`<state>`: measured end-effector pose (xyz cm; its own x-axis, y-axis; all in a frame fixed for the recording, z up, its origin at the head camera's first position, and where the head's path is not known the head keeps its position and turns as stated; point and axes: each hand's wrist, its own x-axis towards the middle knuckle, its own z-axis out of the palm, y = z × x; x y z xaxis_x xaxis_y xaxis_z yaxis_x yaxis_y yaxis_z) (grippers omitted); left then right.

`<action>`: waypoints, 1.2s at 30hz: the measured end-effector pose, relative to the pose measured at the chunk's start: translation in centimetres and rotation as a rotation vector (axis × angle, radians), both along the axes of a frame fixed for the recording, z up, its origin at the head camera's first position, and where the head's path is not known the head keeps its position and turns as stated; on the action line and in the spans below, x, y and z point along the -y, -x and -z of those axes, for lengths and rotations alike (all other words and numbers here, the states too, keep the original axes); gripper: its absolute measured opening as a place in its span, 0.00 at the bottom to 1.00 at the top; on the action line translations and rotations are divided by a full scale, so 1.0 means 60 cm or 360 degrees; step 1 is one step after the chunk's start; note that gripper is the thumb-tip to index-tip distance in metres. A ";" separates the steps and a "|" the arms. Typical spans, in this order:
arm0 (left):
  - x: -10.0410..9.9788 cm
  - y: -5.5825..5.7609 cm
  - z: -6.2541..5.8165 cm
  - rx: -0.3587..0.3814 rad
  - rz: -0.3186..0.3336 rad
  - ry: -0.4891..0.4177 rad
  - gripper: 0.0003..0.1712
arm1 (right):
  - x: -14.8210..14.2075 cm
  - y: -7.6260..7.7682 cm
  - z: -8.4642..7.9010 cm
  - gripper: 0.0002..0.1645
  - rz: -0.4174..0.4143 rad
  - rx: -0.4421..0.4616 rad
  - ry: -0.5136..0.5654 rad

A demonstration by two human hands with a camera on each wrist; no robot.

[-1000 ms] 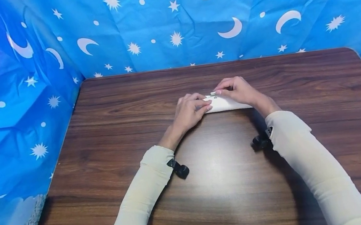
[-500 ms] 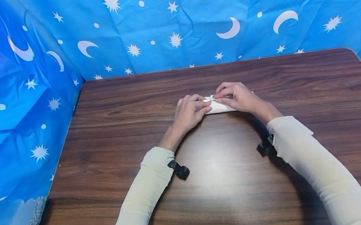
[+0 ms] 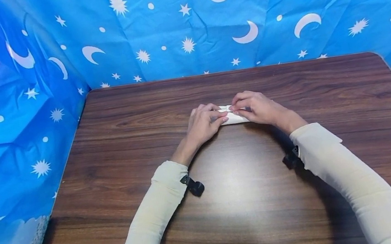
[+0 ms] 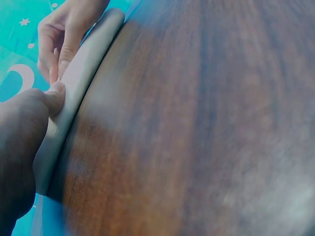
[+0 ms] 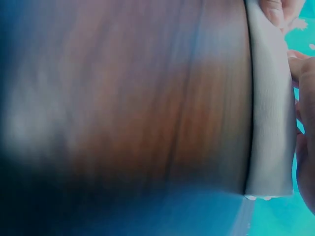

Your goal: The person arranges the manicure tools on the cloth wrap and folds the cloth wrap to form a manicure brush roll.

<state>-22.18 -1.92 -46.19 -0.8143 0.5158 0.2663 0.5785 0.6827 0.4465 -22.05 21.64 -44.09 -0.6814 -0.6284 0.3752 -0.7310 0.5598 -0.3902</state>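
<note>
A long white case (image 3: 235, 119) with a finely ribbed surface lies lengthwise on the table, towards its far side. My left hand (image 3: 203, 124) holds its left part, thumb on the near face and fingers over the top. From the right, my right hand (image 3: 260, 108) pinches a small white tab (image 3: 229, 108) on top of the case, close to the left fingertips. In the left wrist view the left thumb presses against the case (image 4: 81, 78). The right wrist view shows the near face of the case (image 5: 270, 113); the tab is hidden there.
The brown wood-grain table (image 3: 231, 217) reaches out on all sides of the case. Behind it and at the left hangs a blue cloth (image 3: 166, 22) with white moons and stars. Small black wrist cameras (image 3: 195, 188) hang below both sleeves.
My right hand has come down and slightly left-and-near with the tab, which now lies lower over a small dark mark on the case. The left hand has stayed nearly still.
</note>
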 end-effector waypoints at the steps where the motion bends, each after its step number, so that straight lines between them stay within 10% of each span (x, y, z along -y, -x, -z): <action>1: 0.001 0.000 -0.001 0.0003 -0.0001 0.0003 0.14 | 0.000 0.001 -0.001 0.05 -0.0020 -0.0014 -0.0019; 15: -0.008 0.004 0.004 0.0053 -0.0004 0.0011 0.14 | -0.006 0.005 -0.011 0.06 -0.0032 0.0015 -0.0262; 36: 0.016 0.004 0.009 0.0145 0.0093 0.0006 0.17 | -0.003 -0.005 0.020 0.15 0.0279 0.0405 0.0150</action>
